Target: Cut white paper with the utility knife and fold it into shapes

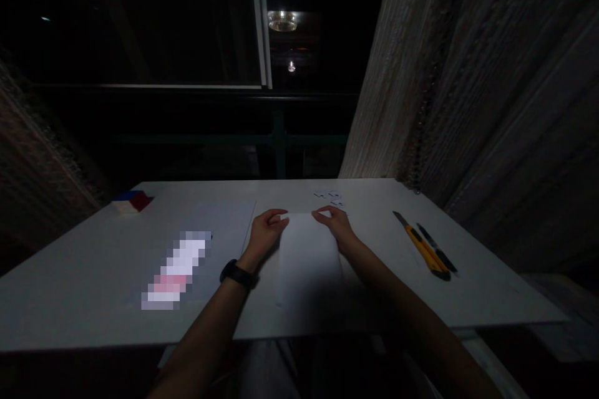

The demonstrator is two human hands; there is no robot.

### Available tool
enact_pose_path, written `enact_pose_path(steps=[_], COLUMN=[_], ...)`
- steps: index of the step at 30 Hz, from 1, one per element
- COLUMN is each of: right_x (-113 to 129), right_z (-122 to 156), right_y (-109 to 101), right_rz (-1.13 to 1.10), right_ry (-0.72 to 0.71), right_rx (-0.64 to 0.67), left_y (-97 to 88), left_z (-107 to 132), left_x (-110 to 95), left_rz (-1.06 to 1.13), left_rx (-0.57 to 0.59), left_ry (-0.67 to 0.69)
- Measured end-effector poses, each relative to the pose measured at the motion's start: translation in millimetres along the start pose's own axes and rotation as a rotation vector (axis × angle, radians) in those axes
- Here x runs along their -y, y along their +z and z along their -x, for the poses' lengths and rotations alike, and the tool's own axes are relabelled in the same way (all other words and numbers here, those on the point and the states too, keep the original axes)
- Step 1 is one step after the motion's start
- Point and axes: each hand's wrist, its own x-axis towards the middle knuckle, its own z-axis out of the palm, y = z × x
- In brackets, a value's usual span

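Note:
A folded white sheet of paper (pixel 309 255) lies on the white table (pixel 93 274) in front of me, its long side running away from me. My left hand (pixel 266 230), with a black watch on the wrist, pinches the sheet's far left corner. My right hand (pixel 336 225) pinches the far right corner. Both hands have the fingers curled onto the paper's far edge.
A yellow utility knife (pixel 421 246) and a dark pen (pixel 437 248) lie to the right. Small paper scraps (pixel 330 197) sit beyond the sheet. A red, white and blue block (pixel 131 201) rests at the far left. A blurred patch (pixel 178 269) lies left. Curtains hang on both sides.

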Motion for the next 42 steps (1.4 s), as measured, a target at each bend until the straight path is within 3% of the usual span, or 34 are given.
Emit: enact_pose_path(steps=[6,11,16,20,26,33,35,40,42], right_x=[-4,-4,-2,4,15,16,13,9,10], right_z=[0,0,-2,2,11,24,23,12,8], right_y=[-1,-1,-3,-3,1,11,11,2,-3], right_rz=[0.091,0.116,0.071,-0.086,-0.409,-0.327,-0.257,-0.049,-0.003], right_ry=[-0.084,-0.123,-0.046,0.088,0.337,0.329,0.275,0.118,0.09], right_rx=[-0.031,-0.048,-0.019,0.048,0.125,0.426,0.394,0.11,0.096], left_y=[-0.1,-0.5,0.6,1.6,-1.8,-8.9,-7.8,-1.4,-0.3], left_z=[-1,0,3,4,1,-4,-4,-1,-1], left_x=[0,1,-7,-8,-1,6,6,2,2], left_rz=[-0.069,-0.073,-0.083,-0.078,-0.09,-0.192,-0.157,-0.107,-0.137], left_rx=[-0.098,-0.064,-0.035,-0.047,-0.179,-0.268,-0.258,-0.183,-0.169], left_ry=[0.006,0.023,0.058,0.054,0.056,0.107,0.088,0.048,0.056])
